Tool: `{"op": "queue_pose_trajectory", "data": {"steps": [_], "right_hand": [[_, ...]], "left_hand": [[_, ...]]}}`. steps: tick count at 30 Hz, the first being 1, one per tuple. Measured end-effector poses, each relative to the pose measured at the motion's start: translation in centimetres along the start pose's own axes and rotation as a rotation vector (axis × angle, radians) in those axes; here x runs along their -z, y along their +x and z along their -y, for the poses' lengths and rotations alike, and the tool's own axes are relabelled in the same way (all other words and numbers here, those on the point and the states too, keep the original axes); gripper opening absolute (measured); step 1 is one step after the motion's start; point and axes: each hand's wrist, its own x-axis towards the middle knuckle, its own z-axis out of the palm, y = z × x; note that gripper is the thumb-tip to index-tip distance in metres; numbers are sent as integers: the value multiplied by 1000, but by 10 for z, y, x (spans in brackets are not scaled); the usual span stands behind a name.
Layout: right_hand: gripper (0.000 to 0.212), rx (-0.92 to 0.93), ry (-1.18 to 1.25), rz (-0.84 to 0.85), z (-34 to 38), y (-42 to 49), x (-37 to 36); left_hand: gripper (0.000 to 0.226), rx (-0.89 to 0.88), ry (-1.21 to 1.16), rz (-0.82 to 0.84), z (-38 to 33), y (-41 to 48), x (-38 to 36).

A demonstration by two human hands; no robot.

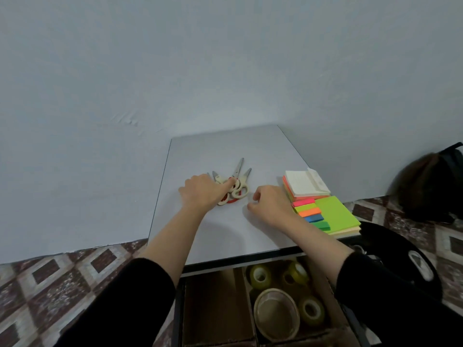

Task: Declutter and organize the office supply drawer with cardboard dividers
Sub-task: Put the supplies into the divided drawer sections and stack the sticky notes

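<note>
Several cream-and-red scissors [238, 181] lie in a heap on the white tabletop [225, 151]. My left hand [200, 191] lies over their handles, its fingers curled around them. My right hand [271, 204] hovers just right of the scissors, fingers loosely curled, holding nothing. Below the table edge the open drawer [218, 304] shows cardboard dividers [246, 291]. Its left compartment is bare cardboard; the right one holds several tape rolls [275, 314].
Stacks of sticky notes [307, 186] and a green pad with coloured index tabs [333, 214] sit at the table's right edge. A black bag [400, 259] lies on the tiled floor at right. A dark object [431, 181] sits against the wall.
</note>
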Motion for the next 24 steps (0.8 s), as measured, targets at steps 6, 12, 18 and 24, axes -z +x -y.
{"op": "queue_pose_trajectory", "data": {"steps": [6, 12, 18, 24], "right_hand": [[28, 22, 10, -10, 0, 0, 1], [29, 4, 40, -9, 0, 1, 2], [47, -91, 54, -20, 14, 13, 6], [73, -177, -17, -29, 46, 32, -5]], "left_hand": [[60, -52, 27, 6, 0, 7, 2], [57, -37, -116, 25, 6, 6, 7], [58, -5, -208, -25, 44, -13, 17], [50, -57, -277, -81, 86, -42, 24]]}}
